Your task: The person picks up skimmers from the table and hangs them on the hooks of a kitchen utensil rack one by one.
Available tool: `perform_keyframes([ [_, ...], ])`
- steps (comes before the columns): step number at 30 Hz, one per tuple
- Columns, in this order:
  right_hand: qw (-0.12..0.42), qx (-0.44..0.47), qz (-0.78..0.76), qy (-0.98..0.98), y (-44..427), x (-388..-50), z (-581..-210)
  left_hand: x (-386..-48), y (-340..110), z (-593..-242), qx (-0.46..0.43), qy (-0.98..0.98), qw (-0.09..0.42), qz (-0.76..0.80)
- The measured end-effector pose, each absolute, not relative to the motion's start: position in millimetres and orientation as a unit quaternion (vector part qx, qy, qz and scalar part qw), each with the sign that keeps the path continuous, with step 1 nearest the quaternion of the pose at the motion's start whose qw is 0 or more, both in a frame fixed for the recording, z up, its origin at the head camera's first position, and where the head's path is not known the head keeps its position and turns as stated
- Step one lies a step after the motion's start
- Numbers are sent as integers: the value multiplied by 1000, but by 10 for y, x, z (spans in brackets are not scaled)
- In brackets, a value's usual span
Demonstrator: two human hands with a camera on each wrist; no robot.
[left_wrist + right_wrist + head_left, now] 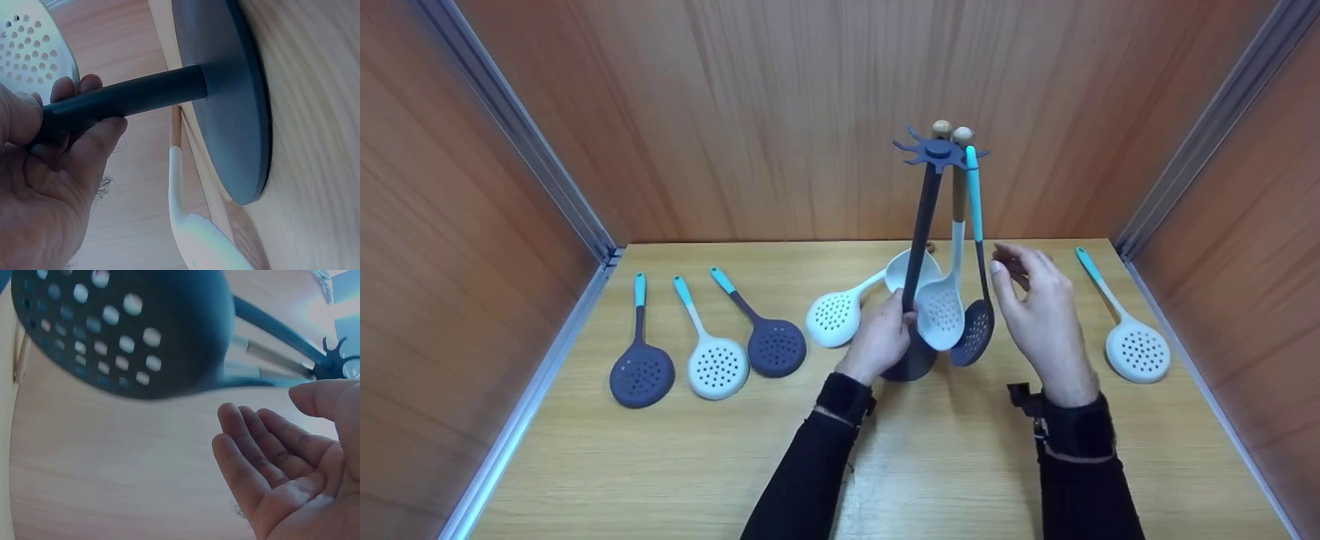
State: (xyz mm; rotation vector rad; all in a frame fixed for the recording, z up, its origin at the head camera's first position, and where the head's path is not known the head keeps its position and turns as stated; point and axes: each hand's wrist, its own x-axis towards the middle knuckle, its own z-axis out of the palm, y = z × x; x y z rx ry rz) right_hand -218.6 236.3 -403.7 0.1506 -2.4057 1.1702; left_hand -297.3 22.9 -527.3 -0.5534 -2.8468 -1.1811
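A dark utensil stand [924, 217] with a hooked top [937, 150] stands on the table. My left hand [879, 337] grips its pole low down; in the left wrist view the fingers wrap the pole [152, 93] above the round base [230, 112]. From the hooks hang a white slotted spoon [941, 311] with a wooden handle and a dark skimmer [975, 330] with a turquoise handle. Just right of the skimmer, my right hand [1044, 315] is held with fingers apart and nothing in it. The right wrist view shows the dark skimmer [124, 326] beside the hand [298, 478].
On the left lie a dark skimmer [642, 373], a white one [718, 367] and another dark one [776, 346]. A white skimmer [834, 319] and a white ladle [896, 271] lie behind the stand. Another white skimmer [1138, 349] lies far right. Wooden panels [810, 112] surround the table.
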Motion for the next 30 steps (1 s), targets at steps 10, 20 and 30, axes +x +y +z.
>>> perform_keyframes([
  [10,225,30,399,-888,2617,-2241,-4082,-2967,229,-5276,-178,-904,0,-390],
  [20,220,12,339,-914,2874,-2346,-4212,-2971,219,-5268,-195,-902,20,-384],
  [30,181,-14,282,-942,3202,-2503,-4411,-2958,229,-5275,-194,-911,25,-363],
])
